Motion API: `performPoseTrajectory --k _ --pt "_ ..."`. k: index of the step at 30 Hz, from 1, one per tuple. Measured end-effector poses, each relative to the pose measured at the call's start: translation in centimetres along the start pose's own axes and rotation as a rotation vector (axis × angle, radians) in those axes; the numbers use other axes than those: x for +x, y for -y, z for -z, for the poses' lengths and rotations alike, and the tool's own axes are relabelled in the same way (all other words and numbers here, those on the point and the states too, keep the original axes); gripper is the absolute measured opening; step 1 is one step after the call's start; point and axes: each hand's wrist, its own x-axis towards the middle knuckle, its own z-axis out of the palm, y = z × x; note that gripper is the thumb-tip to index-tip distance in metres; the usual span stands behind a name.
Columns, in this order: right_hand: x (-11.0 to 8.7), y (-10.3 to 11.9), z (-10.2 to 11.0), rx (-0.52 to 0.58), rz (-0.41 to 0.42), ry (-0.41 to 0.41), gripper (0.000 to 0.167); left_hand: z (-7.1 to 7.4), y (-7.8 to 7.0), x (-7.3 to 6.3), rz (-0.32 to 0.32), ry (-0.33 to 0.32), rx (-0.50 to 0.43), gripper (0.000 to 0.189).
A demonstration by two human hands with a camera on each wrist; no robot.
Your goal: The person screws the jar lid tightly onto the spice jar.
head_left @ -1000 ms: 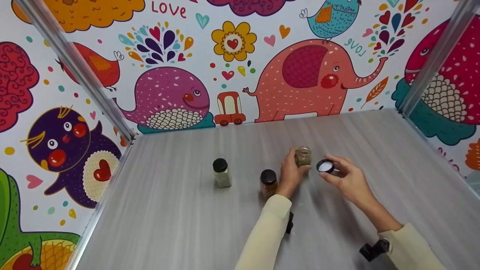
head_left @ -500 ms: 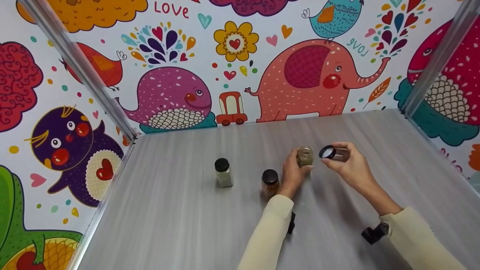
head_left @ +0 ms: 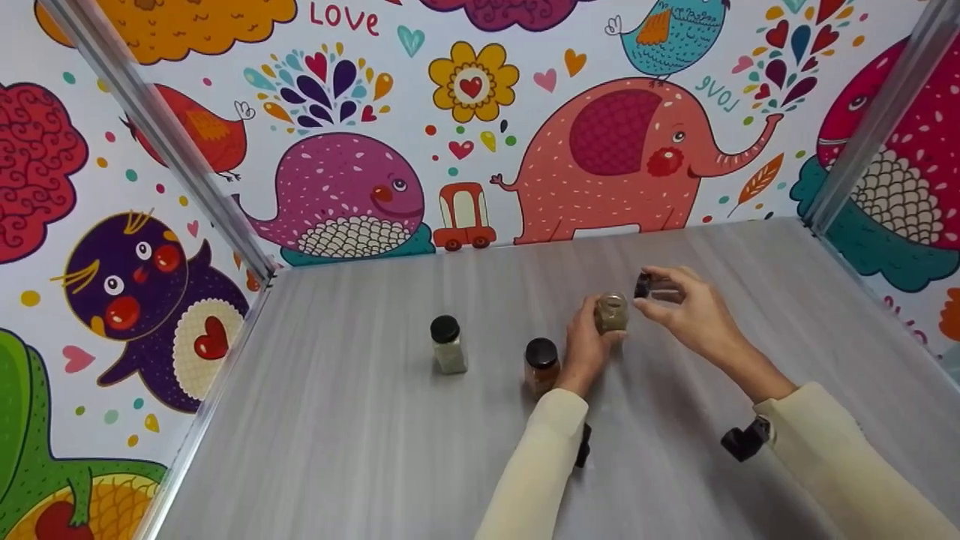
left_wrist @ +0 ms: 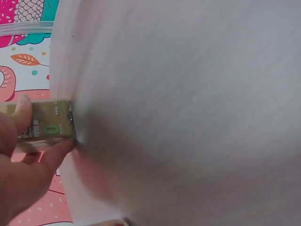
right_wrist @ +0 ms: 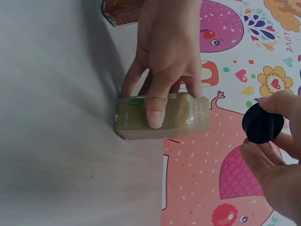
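Observation:
My left hand [head_left: 583,346] grips a clear spice jar [head_left: 613,313] of greenish-brown powder, its threaded mouth uncovered. In the left wrist view the jar's base [left_wrist: 69,120] meets the tabletop, and printed lettering shows on its side. My right hand [head_left: 697,315] pinches a round black lid [head_left: 643,286] between thumb and fingers, just right of the jar's mouth and apart from it. Seen from the right wrist, the lid [right_wrist: 261,123] is raised higher than the mouth, tilted on edge. Left fingers and thumb wrap the jar's body.
A black-capped jar of reddish-brown powder [head_left: 541,366] stands close by my left wrist. Farther left is another black-capped jar, with pale green powder [head_left: 448,346]. Behind the grey wood-grain table [head_left: 337,435] rises a cartoon-printed wall [head_left: 525,112], with metal posts at its corners.
My right hand has moved up and away from me, turning the lid from its white underside to edge-on. My left hand and the jar stay in place.

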Motion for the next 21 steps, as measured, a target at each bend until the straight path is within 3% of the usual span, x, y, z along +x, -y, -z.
performPoseTrajectory --k 10,21 --pt "1.9 0.9 -0.2 -0.110 0.040 0.044 0.051 -0.1 -0.4 0.2 0.043 0.030 -0.027 0.054" --pt "2.5 0.5 -0.7 -0.242 0.197 0.089 0.048 0.2 -0.3 0.0 0.045 0.055 -0.013 0.058"
